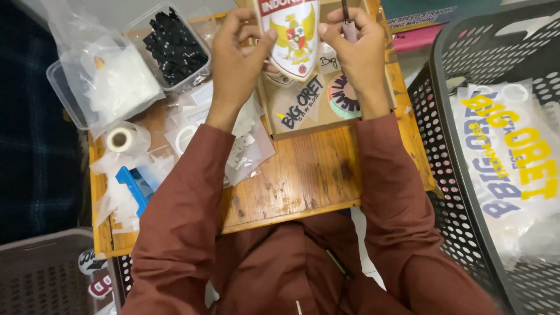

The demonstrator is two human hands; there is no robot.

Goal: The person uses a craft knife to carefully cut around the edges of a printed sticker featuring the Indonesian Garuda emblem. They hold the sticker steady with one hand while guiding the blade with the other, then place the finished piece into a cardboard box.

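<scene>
Shield-shaped sticker [290, 36], white with a red band and a gold bird emblem, held up over the top of the wooden table [303, 175]. Left hand [236, 55] pinches its left edge; right hand [356, 52] grips the right edge, a thin tool [349, 26] tucked in its fingers. Dark perforated basket [431, 116] at right holds clear-bagged sheets with yellow and blue lettering [513, 151]. Clear tub of small black pieces [174, 45] at upper left. Tape roll [121, 139] at left.

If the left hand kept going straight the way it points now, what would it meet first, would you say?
The left hand points away from the body and already grips the shield-shaped sticker. Going on, it would probably pass along that sticker's left edge; beyond, the frame ends.
</scene>
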